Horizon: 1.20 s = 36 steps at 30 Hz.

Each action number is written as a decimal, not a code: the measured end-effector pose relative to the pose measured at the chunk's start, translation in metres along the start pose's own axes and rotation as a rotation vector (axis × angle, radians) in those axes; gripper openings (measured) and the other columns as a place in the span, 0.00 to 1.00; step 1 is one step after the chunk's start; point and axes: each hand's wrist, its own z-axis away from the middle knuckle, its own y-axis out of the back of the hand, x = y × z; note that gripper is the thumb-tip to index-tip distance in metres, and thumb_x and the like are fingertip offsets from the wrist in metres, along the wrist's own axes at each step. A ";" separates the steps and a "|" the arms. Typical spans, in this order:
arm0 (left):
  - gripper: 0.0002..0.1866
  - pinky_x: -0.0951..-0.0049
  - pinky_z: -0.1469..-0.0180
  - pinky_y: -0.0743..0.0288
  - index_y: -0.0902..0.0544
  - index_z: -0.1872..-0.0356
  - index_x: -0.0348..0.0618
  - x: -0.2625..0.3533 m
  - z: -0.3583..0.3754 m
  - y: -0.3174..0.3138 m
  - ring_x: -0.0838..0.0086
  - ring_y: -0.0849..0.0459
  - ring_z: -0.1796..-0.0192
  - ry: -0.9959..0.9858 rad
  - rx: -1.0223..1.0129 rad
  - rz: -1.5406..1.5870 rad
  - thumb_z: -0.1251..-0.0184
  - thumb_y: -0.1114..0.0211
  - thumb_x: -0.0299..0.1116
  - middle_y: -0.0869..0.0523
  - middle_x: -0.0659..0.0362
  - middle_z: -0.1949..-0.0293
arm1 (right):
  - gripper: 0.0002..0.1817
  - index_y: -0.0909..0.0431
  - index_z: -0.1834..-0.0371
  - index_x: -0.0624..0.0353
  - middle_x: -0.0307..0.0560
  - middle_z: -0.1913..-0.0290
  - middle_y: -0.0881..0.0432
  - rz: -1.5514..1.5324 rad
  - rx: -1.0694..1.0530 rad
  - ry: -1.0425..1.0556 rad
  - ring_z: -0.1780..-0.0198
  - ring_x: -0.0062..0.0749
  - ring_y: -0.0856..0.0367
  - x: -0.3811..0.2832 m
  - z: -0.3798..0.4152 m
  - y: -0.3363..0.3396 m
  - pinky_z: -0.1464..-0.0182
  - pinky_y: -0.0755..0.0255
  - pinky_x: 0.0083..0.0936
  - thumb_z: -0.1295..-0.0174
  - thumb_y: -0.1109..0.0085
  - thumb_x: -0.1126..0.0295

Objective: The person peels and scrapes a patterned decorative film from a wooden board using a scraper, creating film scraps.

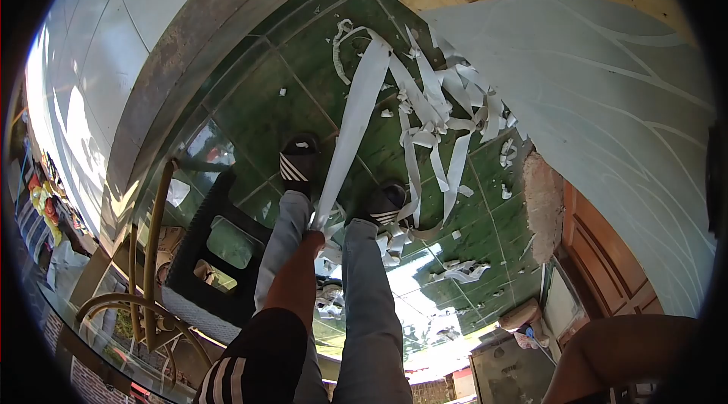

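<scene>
My left hand (pixel 315 239) is closed low between my legs, around the near end of a wide white strip (pixel 356 116). The strip runs away from the hand across the green tiles, widening before it folds over at its far end. Beside it lies a tangle of narrower white strips (pixel 432 116), curled and crossing one another. At the bottom right my bent right arm (pixel 622 355) shows, but its hand is outside the picture.
My feet, in dark striped sandals (pixel 299 165), stand on the green tiled floor (pixel 265 93), scattered with white scraps. A black plastic stool (pixel 193 252) and bent metal tubing (pixel 155 252) are at left. A large pale patterned panel (pixel 576 101) fills the right, near a brown panelled door (pixel 607 252).
</scene>
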 end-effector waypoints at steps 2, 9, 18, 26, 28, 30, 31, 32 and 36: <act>0.17 0.47 0.51 0.16 0.09 0.53 0.41 -0.003 0.003 -0.010 0.52 0.08 0.50 -0.210 -0.109 -0.444 0.23 0.41 0.41 0.08 0.47 0.50 | 0.09 0.11 0.55 0.70 0.58 0.58 0.11 -0.169 -0.367 0.011 0.51 0.42 0.12 -0.007 0.001 0.014 0.43 0.19 0.39 0.26 0.35 0.73; 0.51 0.42 0.39 0.21 0.44 0.19 0.41 0.133 0.071 0.096 0.38 0.15 0.39 0.232 0.250 0.441 0.37 0.24 0.49 0.14 0.37 0.42 | 0.10 0.11 0.55 0.70 0.61 0.54 0.10 -0.204 -0.445 0.238 0.51 0.42 0.11 0.005 0.007 0.025 0.41 0.18 0.37 0.24 0.39 0.73; 0.15 0.47 0.30 0.35 0.13 0.60 0.49 0.280 0.129 0.189 0.55 0.21 0.34 -1.205 0.614 0.197 0.52 0.29 0.24 0.12 0.61 0.52 | 0.15 0.14 0.56 0.80 0.70 0.51 0.12 -0.158 -0.346 0.160 0.50 0.42 0.10 0.001 0.017 0.015 0.43 0.16 0.32 0.23 0.39 0.73; 0.56 0.52 0.29 0.31 0.36 0.26 0.32 0.405 0.217 0.184 0.45 0.24 0.33 -0.978 0.063 0.148 0.37 0.34 0.74 0.21 0.38 0.39 | 0.12 0.12 0.63 0.81 0.62 0.68 0.13 0.050 -0.333 0.463 0.61 0.31 0.12 0.029 0.016 0.041 0.57 0.17 0.26 0.27 0.35 0.78; 0.71 0.53 0.18 0.41 0.71 0.16 0.33 0.435 0.216 0.157 0.35 0.39 0.19 -0.841 -0.242 0.170 0.34 0.41 0.78 0.33 0.30 0.24 | 0.11 0.12 0.63 0.80 0.60 0.70 0.14 0.064 -0.386 0.489 0.63 0.31 0.13 0.027 0.015 0.045 0.58 0.18 0.27 0.28 0.34 0.79; 0.49 0.56 0.22 0.36 0.47 0.17 0.34 0.459 0.212 0.125 0.46 0.30 0.23 -0.694 -0.358 0.802 0.22 0.45 0.65 0.27 0.37 0.26 | 0.10 0.12 0.63 0.80 0.59 0.70 0.14 0.050 -0.426 0.488 0.64 0.32 0.14 0.028 0.014 0.047 0.58 0.19 0.27 0.28 0.33 0.78; 0.40 0.58 0.26 0.31 0.38 0.19 0.35 0.470 0.203 0.108 0.52 0.24 0.27 -0.572 -0.422 1.217 0.17 0.45 0.56 0.23 0.41 0.28 | 0.10 0.13 0.63 0.80 0.59 0.70 0.14 0.045 -0.419 0.467 0.64 0.32 0.14 0.027 0.017 0.046 0.58 0.19 0.27 0.28 0.33 0.77; 0.31 0.60 0.31 0.28 0.31 0.23 0.37 0.477 0.194 0.095 0.59 0.21 0.34 -0.443 -0.395 1.417 0.18 0.44 0.46 0.21 0.45 0.33 | 0.10 0.13 0.62 0.79 0.59 0.69 0.14 0.040 -0.399 0.445 0.63 0.32 0.14 0.026 0.020 0.043 0.58 0.19 0.27 0.28 0.33 0.77; 0.24 0.65 0.41 0.24 0.23 0.33 0.40 0.503 0.196 0.111 0.68 0.19 0.44 0.026 -0.154 1.815 0.30 0.34 0.27 0.19 0.50 0.40 | 0.11 0.14 0.62 0.78 0.59 0.68 0.14 0.009 -0.336 0.362 0.63 0.34 0.14 0.023 0.031 0.031 0.58 0.20 0.28 0.29 0.32 0.75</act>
